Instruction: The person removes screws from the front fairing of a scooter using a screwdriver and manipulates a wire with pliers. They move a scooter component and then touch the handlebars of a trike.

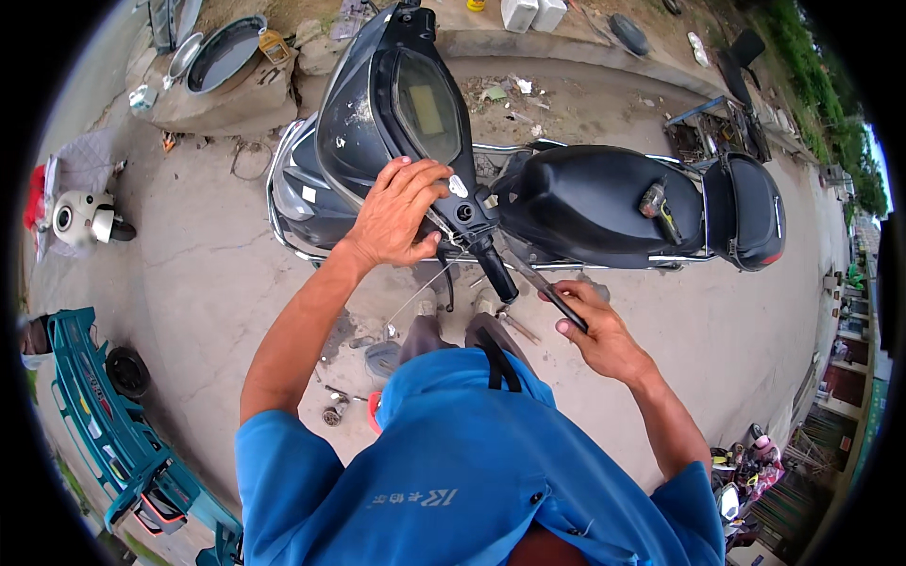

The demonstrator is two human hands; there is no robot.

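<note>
A dark grey scooter (585, 203) stands on the concrete in front of me, its dashboard (425, 108) facing up. My left hand (396, 212) rests on the handlebar housing beside the black right grip (493, 269), fingers bent over the switch block. My right hand (590, 325) holds a slim dark tool with a long metal shaft (543, 283); its tip points up toward the base of the grip. A thin cable (420, 292) hangs down from the handlebar. My blue shirt (453, 472) fills the lower middle.
Small metal parts and tools (359, 377) lie on the ground near my feet. A teal plastic body panel (104, 424) lies at the lower left, a metal basin (222, 57) on a block at the upper left, a white helmet (80, 217) at the left.
</note>
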